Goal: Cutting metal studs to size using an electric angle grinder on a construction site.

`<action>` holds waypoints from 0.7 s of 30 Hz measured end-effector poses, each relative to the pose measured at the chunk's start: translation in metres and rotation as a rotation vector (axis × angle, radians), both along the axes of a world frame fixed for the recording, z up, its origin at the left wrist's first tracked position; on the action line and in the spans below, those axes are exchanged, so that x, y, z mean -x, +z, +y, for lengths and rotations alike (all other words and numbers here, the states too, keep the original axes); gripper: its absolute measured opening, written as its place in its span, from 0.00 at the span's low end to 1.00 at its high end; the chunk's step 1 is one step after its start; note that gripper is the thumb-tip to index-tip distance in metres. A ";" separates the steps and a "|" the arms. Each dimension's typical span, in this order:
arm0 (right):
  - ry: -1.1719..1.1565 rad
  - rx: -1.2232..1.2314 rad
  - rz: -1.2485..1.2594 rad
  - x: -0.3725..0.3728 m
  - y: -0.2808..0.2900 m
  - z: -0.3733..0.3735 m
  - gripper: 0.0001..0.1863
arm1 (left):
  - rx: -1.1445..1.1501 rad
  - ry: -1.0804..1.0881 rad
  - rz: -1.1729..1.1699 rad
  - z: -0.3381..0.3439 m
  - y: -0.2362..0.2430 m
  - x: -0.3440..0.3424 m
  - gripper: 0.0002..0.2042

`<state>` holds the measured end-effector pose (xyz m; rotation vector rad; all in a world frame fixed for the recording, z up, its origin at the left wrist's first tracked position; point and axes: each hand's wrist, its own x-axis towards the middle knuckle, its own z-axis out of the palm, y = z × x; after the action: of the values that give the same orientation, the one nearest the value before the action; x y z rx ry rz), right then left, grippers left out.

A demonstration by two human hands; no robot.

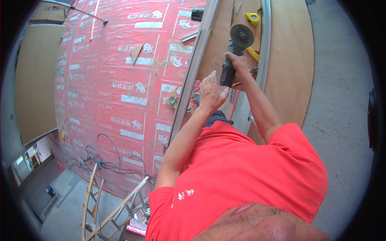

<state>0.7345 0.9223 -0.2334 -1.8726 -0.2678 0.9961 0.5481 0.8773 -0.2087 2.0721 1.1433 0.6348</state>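
My right hand (240,64) is closed round the body of a dark angle grinder (228,74), tilted with its round cutting disc (242,36) pointing away from me. Just left of the grinder's rear end, my left hand (213,93) is open, thumb and fingers apart, with whitish dust on the fingers. It looks empty; whether it touches the grinder is hard to tell. Under the tool lies a wooden board (215,50), with a yellow tape measure (253,18) at its far end. A yellow tool (253,54) lies partly hidden behind my right hand.
Metal profiles (194,60) (265,36) run along both sides of the board. Plywood (291,60) lies to the right. Printed red sheeting (108,80) covers the left, with a triangular offcut (136,53) and tangled cables (94,154). A wooden stepladder (116,209) stands near left.
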 end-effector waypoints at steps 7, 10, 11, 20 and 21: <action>0.084 -0.165 0.286 0.015 0.059 -0.046 0.18 | 0.594 -0.037 -0.035 -0.002 0.023 -0.031 0.32; 0.032 -0.260 0.856 0.011 0.067 -0.049 0.16 | 0.775 -0.132 -0.229 0.002 0.030 -0.024 0.29; 0.028 -0.237 1.011 0.012 0.082 -0.046 0.13 | 0.750 -0.158 -0.223 0.002 0.025 -0.023 0.30; -0.052 -0.119 0.592 -0.019 0.023 -0.017 0.11 | -0.266 -0.204 0.243 -0.005 0.028 -0.013 0.31; -0.028 -0.108 0.505 -0.017 0.028 -0.014 0.12 | -0.259 -0.188 0.243 -0.002 0.025 -0.013 0.31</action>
<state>0.7516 0.9087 -0.2058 -1.4650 0.0063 1.3650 0.5608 0.8752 -0.1841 2.4982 1.0223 0.4687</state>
